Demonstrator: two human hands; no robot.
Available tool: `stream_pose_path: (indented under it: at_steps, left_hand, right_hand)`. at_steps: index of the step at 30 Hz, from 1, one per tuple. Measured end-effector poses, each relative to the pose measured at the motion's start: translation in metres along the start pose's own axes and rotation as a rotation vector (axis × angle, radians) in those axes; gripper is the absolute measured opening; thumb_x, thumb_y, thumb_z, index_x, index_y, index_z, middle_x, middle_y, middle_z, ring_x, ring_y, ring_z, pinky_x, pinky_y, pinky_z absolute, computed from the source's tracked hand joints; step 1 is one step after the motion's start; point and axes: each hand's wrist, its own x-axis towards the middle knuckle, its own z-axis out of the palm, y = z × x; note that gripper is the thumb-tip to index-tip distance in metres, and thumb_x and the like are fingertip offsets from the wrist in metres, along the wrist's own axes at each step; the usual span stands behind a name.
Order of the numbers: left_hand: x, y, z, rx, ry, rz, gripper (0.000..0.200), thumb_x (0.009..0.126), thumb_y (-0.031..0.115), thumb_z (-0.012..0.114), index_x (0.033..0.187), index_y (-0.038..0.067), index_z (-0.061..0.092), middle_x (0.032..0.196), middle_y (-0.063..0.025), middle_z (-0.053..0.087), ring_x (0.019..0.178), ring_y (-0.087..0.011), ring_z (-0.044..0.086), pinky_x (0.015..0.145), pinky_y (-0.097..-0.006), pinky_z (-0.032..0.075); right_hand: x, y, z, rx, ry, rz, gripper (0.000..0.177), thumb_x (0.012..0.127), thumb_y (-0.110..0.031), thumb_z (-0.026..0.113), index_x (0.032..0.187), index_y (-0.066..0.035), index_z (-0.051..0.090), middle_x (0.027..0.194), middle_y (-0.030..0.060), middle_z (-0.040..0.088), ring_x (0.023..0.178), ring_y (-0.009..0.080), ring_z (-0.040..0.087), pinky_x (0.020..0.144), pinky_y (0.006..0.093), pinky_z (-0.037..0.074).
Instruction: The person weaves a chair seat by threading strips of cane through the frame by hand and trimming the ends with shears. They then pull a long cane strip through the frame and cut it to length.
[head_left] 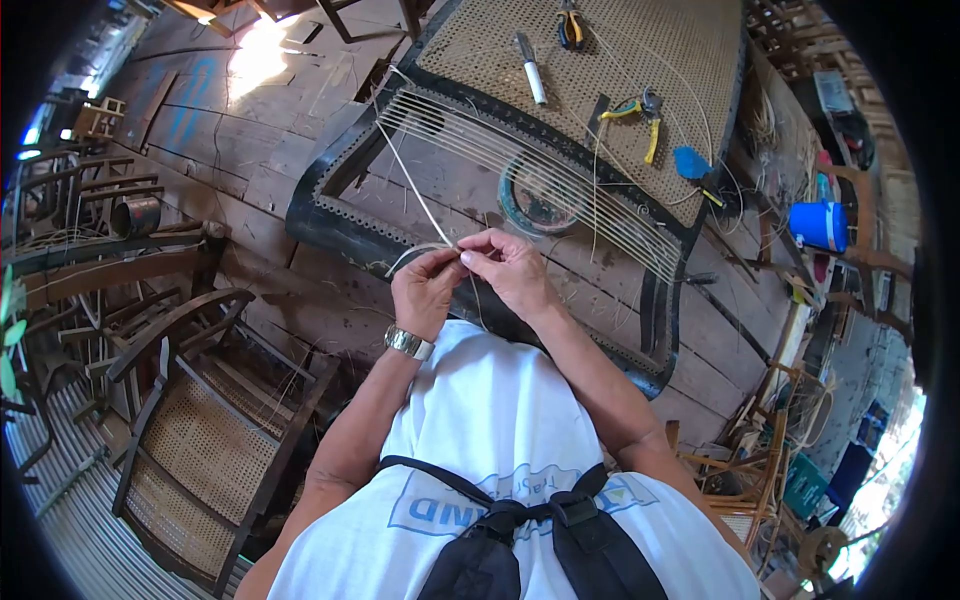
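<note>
My left hand [424, 292], with a metal watch on the wrist, and my right hand [512, 274] meet above the near part of a dark wooden furniture frame [345, 222]. Both pinch a pale cane strand [415, 188] between thumb and fingers. From my fingertips the strand runs up to the frame's upper left corner, and a loose length curls beside my left hand. Holes line the frame's edge. Several parallel cane strands [520, 175] stretch across its far side. What exactly lies between the fingertips is too small to make out.
On the woven cane panel [480, 50] lie a knife [532, 75], pliers [571, 28], yellow-handled cutters [640, 112] and a blue object [690, 162]. A round container [540, 195] shows through the frame. A caned chair [205, 450] stands at left; a blue bucket [818, 225] is at right.
</note>
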Motion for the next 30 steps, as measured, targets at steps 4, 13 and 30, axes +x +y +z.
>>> stream_pose_path:
  at_steps: [4, 13, 30]
  left_hand:
    - [0.001, 0.007, 0.001, -0.031, 0.022, 0.025, 0.017, 0.087, 0.004, 0.074, 0.102, -0.002, 0.069, 0.091, -0.006, 0.072, 0.077, -0.0099, 0.066, 0.068, -0.0224, 0.054]
    - [-0.009, 0.008, 0.007, -0.124, 0.063, 0.064, 0.054, 0.09, 0.003, 0.071, 0.134, 0.0, 0.042, 0.099, -0.0134, 0.072, 0.084, -0.0139, 0.069, 0.073, -0.0254, 0.057]
    - [0.001, 0.02, -0.019, -0.201, -0.269, -0.243, 0.019, 0.095, 0.015, 0.067, 0.109, 0.002, 0.069, 0.095, -0.0058, 0.071, 0.078, -0.0118, 0.067, 0.068, -0.0235, 0.055]
  right_hand:
    - [0.003, 0.007, -0.004, 0.073, 0.002, 0.07, 0.015, 0.09, -0.009, 0.068, 0.103, -0.001, 0.069, 0.089, 0.0027, 0.069, 0.077, 0.0066, 0.062, 0.07, 0.0213, 0.051]
    - [0.002, 0.001, -0.003, 0.111, -0.04, 0.101, 0.012, 0.09, -0.013, 0.066, 0.098, -0.003, 0.066, 0.088, 0.001, 0.067, 0.076, 0.0062, 0.06, 0.065, 0.0212, 0.048]
    - [-0.001, 0.011, 0.003, -0.123, 0.028, -0.01, 0.012, 0.093, -0.009, 0.064, 0.1, 0.001, 0.064, 0.086, 0.0036, 0.067, 0.076, 0.0094, 0.06, 0.069, 0.0251, 0.05]
